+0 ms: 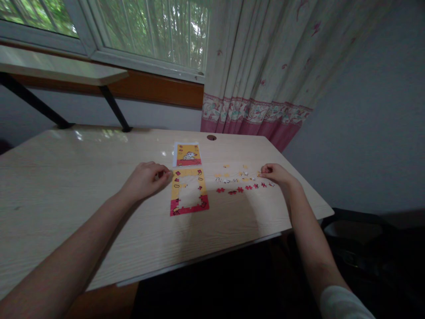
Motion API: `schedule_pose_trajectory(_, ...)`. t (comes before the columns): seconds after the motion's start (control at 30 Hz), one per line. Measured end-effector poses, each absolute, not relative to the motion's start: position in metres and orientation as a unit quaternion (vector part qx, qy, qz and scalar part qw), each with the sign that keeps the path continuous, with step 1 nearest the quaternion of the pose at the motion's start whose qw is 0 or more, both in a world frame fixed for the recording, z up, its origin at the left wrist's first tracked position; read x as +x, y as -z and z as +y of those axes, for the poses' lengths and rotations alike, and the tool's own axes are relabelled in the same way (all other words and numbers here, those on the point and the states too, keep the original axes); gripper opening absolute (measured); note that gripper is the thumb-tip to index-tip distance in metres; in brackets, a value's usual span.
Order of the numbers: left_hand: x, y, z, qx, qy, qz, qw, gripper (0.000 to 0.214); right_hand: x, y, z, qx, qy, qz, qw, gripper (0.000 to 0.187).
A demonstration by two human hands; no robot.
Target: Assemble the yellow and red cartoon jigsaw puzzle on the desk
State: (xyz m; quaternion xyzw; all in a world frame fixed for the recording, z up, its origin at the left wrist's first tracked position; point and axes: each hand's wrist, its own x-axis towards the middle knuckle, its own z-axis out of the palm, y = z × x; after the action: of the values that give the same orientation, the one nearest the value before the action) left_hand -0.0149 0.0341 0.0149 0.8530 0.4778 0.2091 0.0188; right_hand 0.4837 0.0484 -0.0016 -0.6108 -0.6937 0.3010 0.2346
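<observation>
On the desk lies a jigsaw puzzle border (203, 190), yellow above and red below, with an open middle. My left hand (148, 179) is closed beside its upper left edge, thumb and fingers pinched together; whether anything is between them I cannot make out. Above the border rests a picture card (188, 154) of a white animal on yellow and red. Off to the right, my right hand (275, 172) pinches a small yellow puzzle piece (259, 174). Loose yellow and white pieces (226, 180) lie in rows left of it, with a row of red pieces (249, 187) nearer me.
The pale wooden desk (139, 239) has a round cable hole (211, 138) near its back edge. A raised shelf (66, 68) on black legs stands at the back left, under a window. A curtain (252, 88) hangs behind the desk, and a dark chair (361, 239) is at the right.
</observation>
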Motion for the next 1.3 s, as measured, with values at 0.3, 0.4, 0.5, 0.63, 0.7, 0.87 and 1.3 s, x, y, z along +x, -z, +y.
schedule_pose_trajectory(0.3, -0.015, -0.013, 0.034, 0.86, -0.21, 0.465, 0.02, 0.038, 0.476, -0.003, 0.044, -0.621, -0.284, -0.691, 0.235, 0.042)
schedule_pose_trajectory(0.4, -0.015, -0.013, 0.034, 0.859, -0.21, 0.466, 0.022, 0.038, 0.481, -0.003, 0.044, -0.62, -0.257, -0.702, 0.237, 0.04)
schedule_pose_trajectory(0.5, -0.015, -0.013, 0.034, 0.859, -0.208, 0.467, 0.025, 0.038, 0.488, -0.003, 0.045, -0.63, -0.216, -0.707, 0.236, 0.038)
schedule_pose_trajectory(0.63, -0.014, -0.013, 0.034, 0.859, -0.202, 0.47, 0.027, 0.039, 0.492, -0.003, 0.046, -0.641, -0.187, -0.707, 0.233, 0.037)
schedule_pose_trajectory(0.7, -0.014, -0.013, 0.034, 0.858, -0.201, 0.471, 0.027, 0.039, 0.49, -0.002, 0.047, -0.641, -0.183, -0.708, 0.233, 0.037)
schedule_pose_trajectory(0.87, -0.014, -0.012, 0.035, 0.863, -0.198, 0.464, 0.025, 0.04, 0.481, 0.001, 0.049, -0.644, -0.18, -0.707, 0.23, 0.037)
schedule_pose_trajectory(1.3, -0.014, -0.012, 0.034, 0.864, -0.196, 0.463, 0.031, 0.04, 0.477, -0.005, 0.043, -0.633, -0.272, -0.688, 0.229, 0.042)
